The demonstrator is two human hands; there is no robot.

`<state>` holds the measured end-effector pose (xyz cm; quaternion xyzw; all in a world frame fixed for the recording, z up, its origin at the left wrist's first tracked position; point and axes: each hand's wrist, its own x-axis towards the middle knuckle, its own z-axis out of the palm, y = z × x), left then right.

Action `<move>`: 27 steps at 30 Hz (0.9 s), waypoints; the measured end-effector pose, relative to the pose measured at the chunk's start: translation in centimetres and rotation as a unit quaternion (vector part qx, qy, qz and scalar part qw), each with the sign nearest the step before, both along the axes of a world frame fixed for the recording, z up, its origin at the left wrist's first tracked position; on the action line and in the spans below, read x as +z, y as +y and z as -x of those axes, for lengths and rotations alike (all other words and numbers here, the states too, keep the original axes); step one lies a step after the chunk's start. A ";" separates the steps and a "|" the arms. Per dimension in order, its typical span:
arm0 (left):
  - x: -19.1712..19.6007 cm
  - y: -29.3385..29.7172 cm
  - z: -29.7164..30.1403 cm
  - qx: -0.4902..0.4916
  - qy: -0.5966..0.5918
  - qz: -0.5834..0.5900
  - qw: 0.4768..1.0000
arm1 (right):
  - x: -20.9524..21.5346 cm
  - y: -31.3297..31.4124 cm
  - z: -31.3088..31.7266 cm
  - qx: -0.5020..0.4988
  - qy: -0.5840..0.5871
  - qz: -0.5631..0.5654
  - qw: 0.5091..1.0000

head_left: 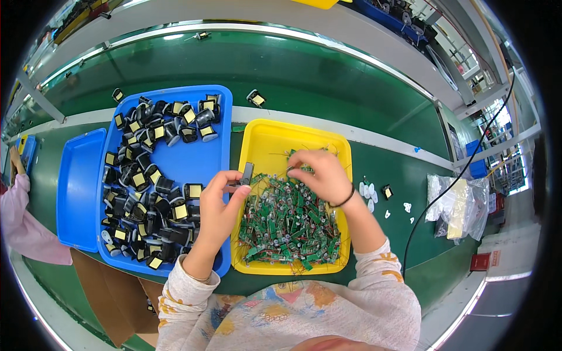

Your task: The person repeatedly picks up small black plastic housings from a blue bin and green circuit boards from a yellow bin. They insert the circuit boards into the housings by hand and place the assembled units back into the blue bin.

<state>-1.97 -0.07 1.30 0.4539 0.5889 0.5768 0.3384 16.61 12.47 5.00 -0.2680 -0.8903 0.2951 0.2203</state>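
My left hand (219, 202) holds a small dark part (246, 174) between thumb and fingers, at the left rim of the yellow tray (266, 139). My right hand (319, 172) pinches a small green circuit board (294, 169) over the heap of green boards with thin wires (287, 222) that fills the yellow tray's near half. To the left, a blue tray (202, 158) holds many black components with yellow tape tops (140, 193).
A second, empty blue tray (79, 187) sits further left. Loose black components (256, 98) lie on the green belt (328, 76). Small white pieces (369, 192) and clear plastic bags (456, 202) lie at the right. Another person's pink sleeve (23, 225) is at far left.
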 end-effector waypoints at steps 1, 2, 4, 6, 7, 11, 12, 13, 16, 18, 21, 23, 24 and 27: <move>0.0 0.1 -0.2 0.000 -0.013 -0.003 1.000 | 0.1 -1.1 0.3 -0.004 0.024 0.064 0.998; -0.1 0.2 -0.5 0.001 -0.025 -0.006 1.000 | -0.3 -2.0 0.7 0.002 0.080 0.179 0.981; -0.3 0.6 -1.1 -0.010 -0.089 -0.027 0.996 | -0.9 -3.7 1.4 0.025 0.150 0.362 0.920; -0.8 0.9 -1.7 -0.029 -0.187 -0.059 0.980 | -2.1 -4.9 2.5 0.071 0.245 0.440 0.861; -0.8 1.0 -2.0 -0.048 -0.197 -0.054 0.978 | -2.4 -5.2 2.8 0.074 0.287 0.482 0.824; -1.0 1.0 -2.7 -0.085 -0.213 -0.026 0.973 | -3.3 -4.4 2.6 0.067 0.358 0.509 0.780; -0.9 0.9 -2.8 -0.092 -0.222 -0.024 0.971 | -3.7 -4.4 2.3 0.064 0.360 0.523 0.770; -0.9 0.8 -2.9 -0.099 -0.231 -0.022 0.968 | -3.8 -4.4 2.1 0.059 0.354 0.528 0.770; -0.9 0.5 -2.9 -0.112 -0.217 -0.030 0.969 | -4.0 -4.6 1.5 0.033 0.329 0.531 0.781; -0.5 0.5 -2.9 -0.107 -0.233 -0.009 0.967 | -3.5 -4.6 1.3 0.004 0.304 0.510 0.805; -0.6 0.5 -2.8 -0.087 -0.240 -0.006 0.967 | -4.2 -4.8 1.2 0.011 0.337 0.488 0.805; -0.5 0.3 -2.9 -0.075 -0.227 -0.019 0.971 | -3.8 -5.0 1.1 0.014 0.326 0.484 0.812; -0.4 0.3 -2.7 -0.078 -0.233 -0.014 0.969 | -3.5 -4.9 1.0 0.009 0.308 0.487 0.817; -0.6 0.1 -2.6 -0.070 -0.231 -0.016 0.970 | -3.7 -5.2 1.1 0.016 0.297 0.485 0.823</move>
